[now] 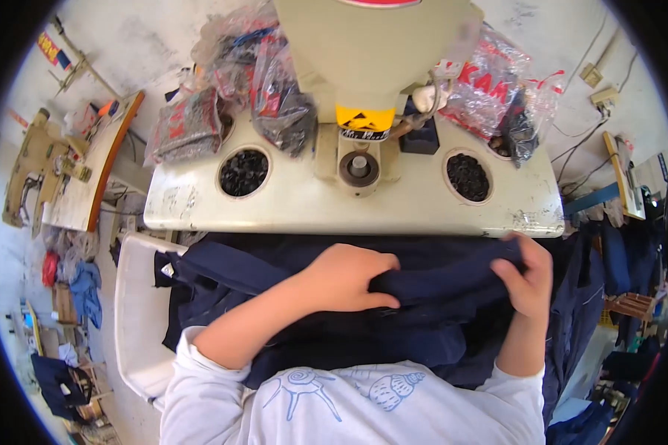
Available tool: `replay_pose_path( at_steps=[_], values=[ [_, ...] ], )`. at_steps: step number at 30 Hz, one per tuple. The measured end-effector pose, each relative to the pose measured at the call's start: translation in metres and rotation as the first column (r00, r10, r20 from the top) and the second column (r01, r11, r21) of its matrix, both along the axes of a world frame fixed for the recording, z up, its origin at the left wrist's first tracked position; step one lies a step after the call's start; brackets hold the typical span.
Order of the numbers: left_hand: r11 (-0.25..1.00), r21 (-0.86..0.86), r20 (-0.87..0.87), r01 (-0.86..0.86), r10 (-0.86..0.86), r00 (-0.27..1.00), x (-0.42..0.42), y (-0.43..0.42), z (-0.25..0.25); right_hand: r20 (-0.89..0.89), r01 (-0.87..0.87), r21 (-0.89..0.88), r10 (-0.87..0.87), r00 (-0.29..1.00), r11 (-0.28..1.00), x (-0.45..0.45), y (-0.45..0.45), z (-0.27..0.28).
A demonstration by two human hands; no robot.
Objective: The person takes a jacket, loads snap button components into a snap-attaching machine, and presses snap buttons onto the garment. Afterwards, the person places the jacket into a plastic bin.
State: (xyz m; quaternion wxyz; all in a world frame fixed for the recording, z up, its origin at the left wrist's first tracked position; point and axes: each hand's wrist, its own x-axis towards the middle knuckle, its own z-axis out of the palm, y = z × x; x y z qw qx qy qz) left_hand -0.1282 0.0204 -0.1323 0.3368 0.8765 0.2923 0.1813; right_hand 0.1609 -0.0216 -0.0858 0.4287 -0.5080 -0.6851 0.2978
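Observation:
A dark navy garment [438, 285] lies bunched across my lap, in front of the machine table. My left hand [349, 278] is closed on its fabric near the middle, thumb and fingers gripping an edge. Farther right, my right hand [528, 278] grips the same garment, its thumb on the near side. A band of the cloth stretches between both hands. Just beyond them stands a press machine [378, 59] with a yellow warning label, and a round metal die [359, 169] sits below its head.
The pale machine table [304, 211] has round wells of small dark pieces, one left [244, 172] and one right [468, 178]. Plastic bags [282, 96] lie at the back left, with another bag [490, 81] at the back right. A white bin [142, 311] stands left.

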Motion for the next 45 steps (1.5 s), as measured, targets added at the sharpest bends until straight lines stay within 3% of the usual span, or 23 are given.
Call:
replay_pose_path(
  at_steps=[3, 5, 7, 10, 11, 13, 14, 15, 16, 17, 19, 21, 23, 24, 26, 28, 31, 33, 34, 37, 38, 41, 45],
  values=[
    [0.999, 0.029, -0.222, -0.03, 0.036, 0.974, -0.042, -0.003, 0.002, -0.153, 0.185, -0.011, -0.184, 0.971, 0.983, 0.048, -0.041, -0.014],
    [0.999, 0.016, -0.334, -0.035, 0.038, 0.942, -0.067, -0.008, 0.014, -0.248, 0.373, 0.139, -0.332, 0.91, 0.917, 0.082, -0.07, -0.016],
    [1.0, -0.016, -0.318, -0.006, 0.001, 0.948, -0.093, -0.017, 0.016, -0.391, 0.479, 0.209, -0.376, 0.84, 0.853, 0.142, -0.108, -0.005],
    [0.991, -0.092, -0.328, -0.102, 0.066, 0.942, -0.134, -0.03, 0.01, -0.436, 0.797, 0.275, -0.669, 0.602, 0.537, 0.24, -0.159, 0.014],
    [0.987, -0.101, -0.341, -0.126, 0.085, 0.936, -0.144, -0.036, 0.008, -0.5, 0.854, 0.252, -0.694, 0.518, 0.456, 0.273, -0.166, 0.01],
    [0.979, -0.115, -0.356, -0.166, 0.116, 0.927, -0.157, -0.048, 0.003, -0.525, 0.894, 0.056, -0.749, 0.405, 0.444, 0.33, -0.178, -0.018],
    [0.979, -0.067, -0.301, -0.192, 0.164, 0.939, -0.158, -0.058, 0.002, -0.473, 0.954, -0.16, -0.868, 0.15, 0.253, 0.281, -0.154, -0.017],
    [0.987, -0.024, -0.281, -0.158, 0.145, 0.949, -0.154, -0.068, 0.005, -0.269, 0.868, -0.079, -0.849, 0.455, 0.491, 0.396, -0.191, -0.089],
    [0.992, 0.023, -0.26, -0.123, 0.125, 0.958, -0.148, -0.078, 0.012, 0.488, 0.737, 0.05, -0.661, 0.57, 0.674, 0.375, -0.189, -0.103],
    [0.993, 0.07, -0.24, -0.091, 0.105, 0.965, -0.142, -0.087, 0.016, 0.488, 0.695, -0.416, -0.5, 0.715, 0.587, 0.359, -0.174, -0.117],
    [0.994, 0.082, -0.24, -0.067, 0.085, 0.967, -0.14, -0.101, 0.012, 0.843, 0.86, -0.487, -0.172, 0.509, 0.154, 0.307, -0.146, -0.151],
    [0.993, 0.086, -0.285, -0.076, 0.097, 0.954, -0.144, -0.11, 0.0, 0.901, 0.716, -0.095, -0.247, 0.358, 0.692, 0.236, -0.117, -0.152],
    [0.992, 0.079, -0.329, -0.101, 0.121, 0.936, -0.147, -0.119, -0.011, 0.47, 0.429, -0.132, -0.325, 0.821, 0.894, 0.112, -0.063, -0.107],
    [0.989, 0.086, -0.342, -0.12, 0.143, 0.929, -0.147, -0.122, -0.014, 0.469, 0.218, -0.156, -0.121, 0.875, 0.963, 0.061, -0.047, -0.08],
    [0.985, 0.087, -0.389, -0.151, 0.174, 0.905, -0.152, -0.128, -0.016, 0.313, -0.285, -0.225, 0.346, 0.884, 0.932, -0.009, -0.028, -0.05],
    [0.931, 0.214, -0.426, -0.296, 0.361, 0.83, -0.161, -0.128, -0.017, 0.225, -0.578, -0.416, 0.695, 0.683, 0.702, -0.041, -0.027, -0.053],
    [0.754, 0.39, -0.436, -0.528, 0.657, 0.615, -0.195, -0.136, -0.037, 0.439, -0.502, -0.461, 0.68, 0.587, 0.732, -0.06, -0.045, -0.068],
    [0.69, 0.337, -0.536, -0.64, 0.7, 0.473, -0.212, -0.141, -0.038, 0.552, -0.344, -0.481, 0.584, 0.595, 0.806, -0.049, -0.058, -0.072],
    [0.7, 0.47, -0.529, -0.538, 0.711, 0.462, -0.222, -0.145, -0.048, 0.605, -0.257, -0.484, 0.532, 0.593, 0.837, -0.042, -0.065, -0.075],
    [0.723, 0.416, -0.489, -0.551, 0.689, 0.535, -0.234, -0.146, -0.085, 0.573, -0.121, -0.457, 0.396, 0.718, 0.881, -0.028, -0.086, -0.104],
    [0.753, 0.28, -0.491, -0.596, 0.646, 0.584, -0.238, -0.145, -0.102, 0.568, -0.12, -0.359, 0.318, 0.759, 0.926, -0.031, -0.088, -0.111],
    [0.751, 0.043, -0.342, -0.659, 0.631, 0.697, -0.237, -0.148, -0.148, 0.545, -0.068, -0.393, 0.292, 0.786, 0.917, -0.029, -0.085, -0.124],
    [0.724, 0.357, -0.208, -0.59, 0.677, 0.706, -0.243, -0.14, -0.122, 0.421, -0.132, -0.158, 0.188, 0.887, 0.979, -0.019, -0.081, -0.126]
  ],
)
